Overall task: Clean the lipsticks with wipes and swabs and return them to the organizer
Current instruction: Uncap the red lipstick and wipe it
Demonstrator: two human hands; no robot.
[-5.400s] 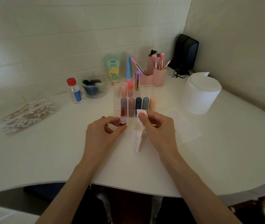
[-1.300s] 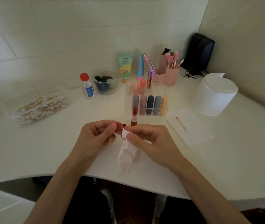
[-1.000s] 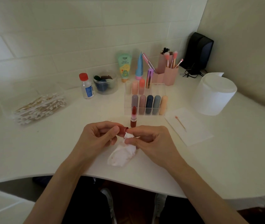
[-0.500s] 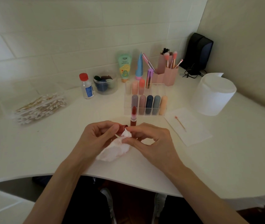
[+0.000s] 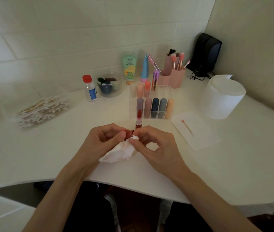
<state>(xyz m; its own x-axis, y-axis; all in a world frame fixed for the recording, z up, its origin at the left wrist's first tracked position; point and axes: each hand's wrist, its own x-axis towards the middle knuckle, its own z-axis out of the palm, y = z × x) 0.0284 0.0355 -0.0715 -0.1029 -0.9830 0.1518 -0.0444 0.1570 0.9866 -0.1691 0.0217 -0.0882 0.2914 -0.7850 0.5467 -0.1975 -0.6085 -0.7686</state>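
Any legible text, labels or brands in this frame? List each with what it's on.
Nothing legible.
On the green tube: characters above a cartoon, too blurred.
On the small bottle: blue label, print too small.
On the lipstick cap in the left hand: faint marking, unreadable.

No wording can be read with certainty. The green tube [image 5: 129, 69] at the far middle of the worktop [image 5: 233, 164] bears a short line of dark characters above a cartoon figure, too small to read. The small bottle [image 5: 90, 88] to its left has a blue label with blurred print. The lipstick cap [image 5: 129, 133] in the left hand [image 5: 104, 143] shows faint pale lettering, illegible.
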